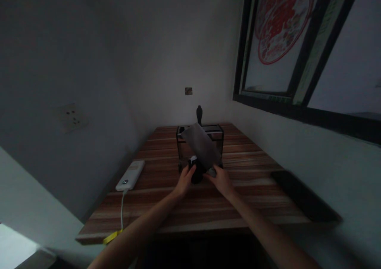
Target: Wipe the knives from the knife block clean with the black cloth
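Note:
A cleaver (pixel 201 145) with a broad grey blade and a black handle (pixel 197 174) is tilted up and to the left above the table. My left hand (pixel 185 178) is closed at the black handle. My right hand (pixel 219 178) is closed at the blade's lower right corner. Beside its fingers shows a small pale grey patch (pixel 212 172) that is too dim to name. Directly behind the blade stands a dark-framed knife rack (pixel 220 132), partly hidden by it. Another black handle (pixel 199 114) rises from the rack's back.
The striped wooden table (pixel 154 173) meets walls at the back and right. On its left lies a white power bank (pixel 131 175) with a white cable (pixel 122 209) running to the front edge. A dark flat object (pixel 305 195) lies at right, below a window frame (pixel 268 102).

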### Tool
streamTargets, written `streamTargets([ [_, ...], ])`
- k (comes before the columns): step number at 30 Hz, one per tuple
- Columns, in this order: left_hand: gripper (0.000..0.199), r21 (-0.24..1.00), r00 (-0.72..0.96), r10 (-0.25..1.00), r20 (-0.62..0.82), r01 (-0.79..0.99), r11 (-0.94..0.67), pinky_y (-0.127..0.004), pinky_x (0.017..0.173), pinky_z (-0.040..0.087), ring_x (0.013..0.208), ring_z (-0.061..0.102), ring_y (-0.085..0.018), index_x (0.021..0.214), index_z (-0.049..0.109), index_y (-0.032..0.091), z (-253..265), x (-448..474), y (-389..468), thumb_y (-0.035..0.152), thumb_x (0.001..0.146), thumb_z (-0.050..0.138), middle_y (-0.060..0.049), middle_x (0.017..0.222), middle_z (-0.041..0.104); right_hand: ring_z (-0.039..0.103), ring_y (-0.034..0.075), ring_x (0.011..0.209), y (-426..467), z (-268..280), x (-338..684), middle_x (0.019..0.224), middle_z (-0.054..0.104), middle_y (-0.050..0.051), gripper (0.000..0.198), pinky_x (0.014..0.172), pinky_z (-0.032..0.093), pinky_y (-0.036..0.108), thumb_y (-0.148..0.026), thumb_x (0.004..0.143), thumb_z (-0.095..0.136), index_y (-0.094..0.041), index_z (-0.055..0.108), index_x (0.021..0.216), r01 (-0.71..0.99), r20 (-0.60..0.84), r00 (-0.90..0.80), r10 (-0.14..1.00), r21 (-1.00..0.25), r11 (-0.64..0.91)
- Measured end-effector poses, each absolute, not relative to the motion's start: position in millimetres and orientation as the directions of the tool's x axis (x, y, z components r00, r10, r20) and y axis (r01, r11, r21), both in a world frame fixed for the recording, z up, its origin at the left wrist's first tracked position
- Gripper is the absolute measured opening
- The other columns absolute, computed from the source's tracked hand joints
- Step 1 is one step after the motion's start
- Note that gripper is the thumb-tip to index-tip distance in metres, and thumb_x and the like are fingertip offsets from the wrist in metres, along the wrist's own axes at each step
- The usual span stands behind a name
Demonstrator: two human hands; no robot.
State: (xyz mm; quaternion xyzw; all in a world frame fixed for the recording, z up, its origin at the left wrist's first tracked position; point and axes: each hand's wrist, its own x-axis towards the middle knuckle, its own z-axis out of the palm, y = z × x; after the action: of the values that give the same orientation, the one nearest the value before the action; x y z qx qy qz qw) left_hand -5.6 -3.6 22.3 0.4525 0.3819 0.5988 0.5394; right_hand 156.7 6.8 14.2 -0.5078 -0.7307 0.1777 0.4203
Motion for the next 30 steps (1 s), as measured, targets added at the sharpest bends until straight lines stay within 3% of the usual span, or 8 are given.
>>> streamTargets([
  [8, 0.043, 0.949, -0.012, 0.992, 0.123, -0.290, -0.121, -0.029, 0.088, 0.043, 0.098, 0.058, -0.023, 0.098, 0.066, 0.013, 24.4, -3.2, -3.0, 0.044, 0.068, 0.066, -0.006, 0.100, 0.067, 0.050, 0.014, 0.048, 11.2, 6.5, 154.7, 0.053, 0.057, 0.003, 0.035, 0.045, 0.032, 0.023, -0.050, 0.071, 0.059, -0.016, 0.056, 0.061, 0.640, 0.451, -0.069, 0.890, -0.664, 0.386],
  [19, 0.038, 0.955, 0.025, 0.990, 0.138, -0.269, -0.126, -0.033, 0.097, 0.037, 0.106, 0.055, -0.025, 0.098, 0.066, 0.015, 29.8, -0.9, -5.7, 0.038, 0.068, 0.067, -0.006, 0.103, 0.067, 0.051, 0.014, 0.052, 10.0, 5.1, 149.3, 0.057, 0.058, 0.003, 0.037, 0.049, 0.037, 0.024, -0.051, 0.067, 0.062, -0.014, 0.059, 0.066, 0.531, 0.378, -0.062, 0.924, -0.771, 0.351],
  [26, 0.041, 0.952, 0.018, 0.988, 0.156, -0.270, -0.145, -0.036, 0.102, 0.032, 0.112, 0.051, -0.025, 0.102, 0.065, 0.015, 28.0, -0.9, -5.4, 0.037, 0.068, 0.068, -0.007, 0.108, 0.065, 0.059, 0.019, 0.071, 10.1, 0.8, 143.6, 0.076, 0.065, 0.007, 0.028, 0.065, 0.046, 0.029, -0.040, 0.076, 0.053, -0.014, 0.060, 0.083, 0.389, 0.415, -0.109, 0.903, -0.818, 0.423],
  [30, 0.037, 0.959, 0.010, 0.991, 0.136, -0.252, -0.129, -0.033, 0.094, 0.039, 0.102, 0.056, -0.024, 0.097, 0.066, 0.013, 29.7, -1.1, -7.1, 0.037, 0.069, 0.067, -0.007, 0.096, 0.068, 0.061, 0.018, 0.059, 7.9, -0.1, 142.1, 0.066, 0.064, 0.003, 0.026, 0.056, 0.048, 0.029, -0.040, 0.075, 0.054, -0.016, 0.056, 0.080, 0.262, 0.276, -0.166, 0.947, -0.913, 0.312],
])
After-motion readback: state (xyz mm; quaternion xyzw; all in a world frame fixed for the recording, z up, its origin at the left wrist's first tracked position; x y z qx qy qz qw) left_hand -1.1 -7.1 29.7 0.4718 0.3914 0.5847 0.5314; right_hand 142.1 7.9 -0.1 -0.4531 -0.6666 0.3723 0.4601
